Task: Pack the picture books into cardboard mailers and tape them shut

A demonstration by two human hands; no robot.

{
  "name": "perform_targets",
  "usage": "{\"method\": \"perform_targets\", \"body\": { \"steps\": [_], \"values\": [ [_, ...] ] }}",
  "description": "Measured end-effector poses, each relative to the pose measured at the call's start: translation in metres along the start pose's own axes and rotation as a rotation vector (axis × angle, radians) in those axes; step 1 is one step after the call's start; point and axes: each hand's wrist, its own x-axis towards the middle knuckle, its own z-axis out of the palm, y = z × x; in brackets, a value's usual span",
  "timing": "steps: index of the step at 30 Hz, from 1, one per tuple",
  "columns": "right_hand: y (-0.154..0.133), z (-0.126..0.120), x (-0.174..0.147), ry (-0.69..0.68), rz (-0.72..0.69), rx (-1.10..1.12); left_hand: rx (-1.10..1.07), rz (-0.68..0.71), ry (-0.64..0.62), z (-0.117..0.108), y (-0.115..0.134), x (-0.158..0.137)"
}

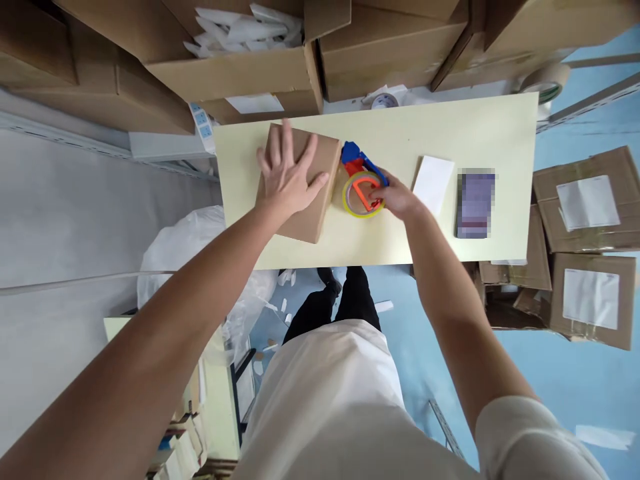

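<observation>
A brown cardboard box [305, 223] lies on the left part of the pale yellow table [380, 247]. My left hand [289, 175] rests on its top with the fingers spread. In my right hand [395, 195] is a blue and red tape dispenser [354, 159] carrying a roll of tape with a yellow edge. My fingers are wrapped round its handle side, and its blue head is close to the right side of the box. Whether the dispenser touches the box, I cannot tell.
A white paper stack [434, 181] and a blurred, phone-like object [474, 203] lie on the table's right. Large open cartons [240, 80] stand behind it. Taped boxes [590, 287] are piled at right. A clear plastic bag [180, 247] hangs near the left edge.
</observation>
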Motion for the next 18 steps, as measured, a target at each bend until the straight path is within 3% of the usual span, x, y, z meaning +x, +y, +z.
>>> {"method": "perform_targets", "body": {
  "steps": [4,8,14,18],
  "values": [
    [-0.018,-0.007,0.019,-0.065,0.074,0.062,-0.066,0.1,-0.086,-0.005,-0.004,0.025],
    [-0.009,0.008,-0.003,-0.016,0.044,0.015,-0.139,0.062,-0.126,-0.001,-0.003,0.033],
    [0.04,0.039,-0.095,0.009,0.093,-0.028,-0.035,0.086,0.013,-0.001,0.001,0.027],
    [0.071,0.085,-0.167,-0.052,0.158,0.028,-0.044,0.082,-0.034,0.004,-0.002,0.029]
  ]
}}
